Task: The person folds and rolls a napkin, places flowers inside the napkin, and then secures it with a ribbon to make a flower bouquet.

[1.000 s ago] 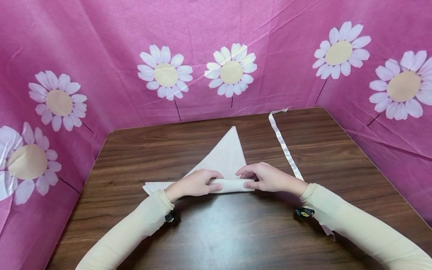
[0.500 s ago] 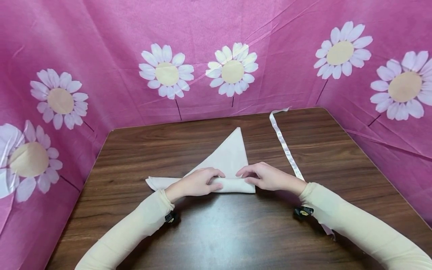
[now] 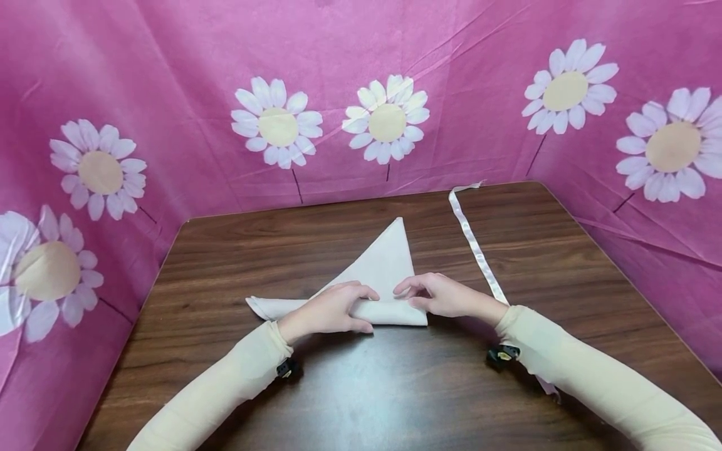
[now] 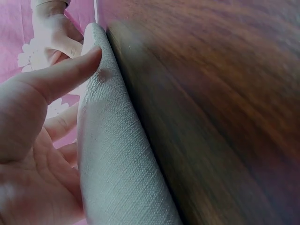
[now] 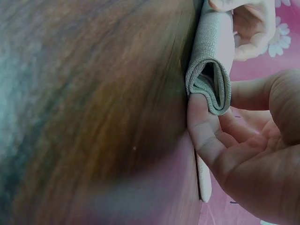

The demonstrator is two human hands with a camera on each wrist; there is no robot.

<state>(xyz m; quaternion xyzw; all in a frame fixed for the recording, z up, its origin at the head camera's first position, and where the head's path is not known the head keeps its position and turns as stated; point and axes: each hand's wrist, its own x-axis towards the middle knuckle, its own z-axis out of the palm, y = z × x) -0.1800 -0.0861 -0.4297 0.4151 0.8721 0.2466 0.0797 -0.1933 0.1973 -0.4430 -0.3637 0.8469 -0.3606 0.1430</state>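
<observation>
Head view: a white cloth [image 3: 378, 263] lies mid-desk [image 3: 225, 257], its pointed corner aimed at the far edge and its side facing the near edge wound into a roll [image 5: 213, 42]. The left hand [image 3: 329, 308] grips the roll, thumb on the near side, fingers behind; the right hand [image 3: 445, 295] pinches its right end between thumb and fingers. A white ribbon [image 3: 476, 247] runs from the far edge, near the far right corner, toward the right wrist. Behind hangs a pink flowered curtain [image 3: 338, 37].

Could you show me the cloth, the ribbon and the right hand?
Cloth [image 3: 379, 264], head view: on its unrolled triangle.
Ribbon [image 3: 475, 245], head view: midway along the strip.
Right hand [image 3: 444, 295], head view: back of it.
</observation>
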